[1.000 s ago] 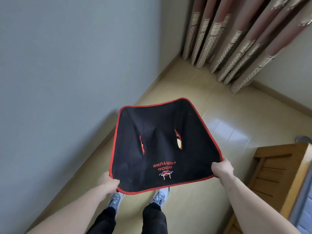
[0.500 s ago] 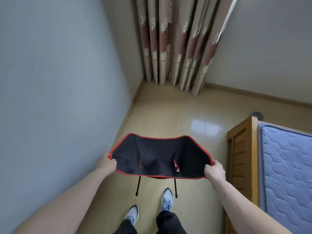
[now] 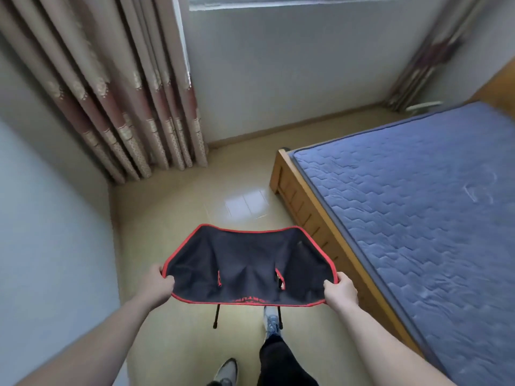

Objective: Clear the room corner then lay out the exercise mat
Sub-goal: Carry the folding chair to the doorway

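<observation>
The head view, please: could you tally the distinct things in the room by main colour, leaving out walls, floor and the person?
Black with red trim: 1, the folding chair, gripped by the left hand and right hand.
Blue: 1, the mattress.
Wooden brown: 1, the bed frame.
Pink-beige: 2, the near curtain and far curtain.
Total: 5

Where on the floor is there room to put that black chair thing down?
Bare floor lies ahead, bordered by the left wall, the curtain and the bed frame. It is tighter nearby: the folding chair, held by left hand and right hand, hangs over the feet beside the bed.
</observation>
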Available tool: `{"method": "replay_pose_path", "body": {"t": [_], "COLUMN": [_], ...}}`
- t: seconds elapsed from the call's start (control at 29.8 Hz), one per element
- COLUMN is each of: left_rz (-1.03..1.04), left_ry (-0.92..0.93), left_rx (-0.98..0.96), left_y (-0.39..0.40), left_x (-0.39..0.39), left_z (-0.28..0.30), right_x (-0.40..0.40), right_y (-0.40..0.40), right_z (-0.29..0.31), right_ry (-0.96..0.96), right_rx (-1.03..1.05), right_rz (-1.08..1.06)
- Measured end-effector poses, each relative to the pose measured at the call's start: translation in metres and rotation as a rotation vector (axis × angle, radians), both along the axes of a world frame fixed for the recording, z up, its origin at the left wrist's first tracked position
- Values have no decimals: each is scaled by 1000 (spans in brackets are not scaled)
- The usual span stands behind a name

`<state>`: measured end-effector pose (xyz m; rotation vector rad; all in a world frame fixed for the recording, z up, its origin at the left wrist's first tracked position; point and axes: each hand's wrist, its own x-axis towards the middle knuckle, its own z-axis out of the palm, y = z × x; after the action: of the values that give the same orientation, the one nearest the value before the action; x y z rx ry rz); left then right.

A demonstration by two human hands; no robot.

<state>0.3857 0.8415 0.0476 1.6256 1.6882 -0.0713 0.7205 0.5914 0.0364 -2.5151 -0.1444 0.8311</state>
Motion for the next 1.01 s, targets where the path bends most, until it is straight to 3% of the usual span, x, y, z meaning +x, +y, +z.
{"method": "replay_pose_path", "body": {"t": [0.23, 0.47, 0.67, 1.01], "left_rz": [-327, -628, -854, -1282], "left_ry": [23, 26, -10, 17], "left_rx": [114, 185, 206, 155], "left_y": [-24, -109, -237, -533], "left_x": [41, 110, 160, 196], "left_z": [31, 50, 54, 36], "right_x": [-60, -111, -172, -278], "right_y": [-124, -269, -421, -705], "right_z": [22, 31, 32, 45], "right_ry": [-15, -13, 22, 6], "right_rx": [106, 111, 145, 100], "right_rz": [-320, -612, -860, -1173]}}
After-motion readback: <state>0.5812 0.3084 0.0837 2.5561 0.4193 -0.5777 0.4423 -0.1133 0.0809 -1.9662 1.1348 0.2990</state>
